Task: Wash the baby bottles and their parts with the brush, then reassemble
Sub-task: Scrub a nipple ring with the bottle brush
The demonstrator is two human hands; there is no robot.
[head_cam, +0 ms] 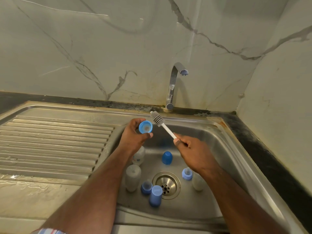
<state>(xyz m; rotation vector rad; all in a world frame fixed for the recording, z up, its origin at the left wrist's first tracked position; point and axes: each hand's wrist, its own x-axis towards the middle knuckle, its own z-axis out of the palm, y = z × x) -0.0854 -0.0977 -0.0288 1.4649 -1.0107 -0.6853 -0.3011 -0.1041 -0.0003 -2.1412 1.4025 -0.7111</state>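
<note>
Left hand (133,135) grips a blue bottle ring (145,127) above the sink (217,149), its open side facing the camera. Right hand (190,147) grasps the white handle of a grey brush (162,123), bristles just beside the ring. Bottles and blue caps lie around the drain (166,184).

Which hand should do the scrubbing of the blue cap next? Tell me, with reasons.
Right hand: it already grips the brush by its white handle, bristles beside the blue cap. The left hand holds that cap, open side up, so it should just steady it.
</note>
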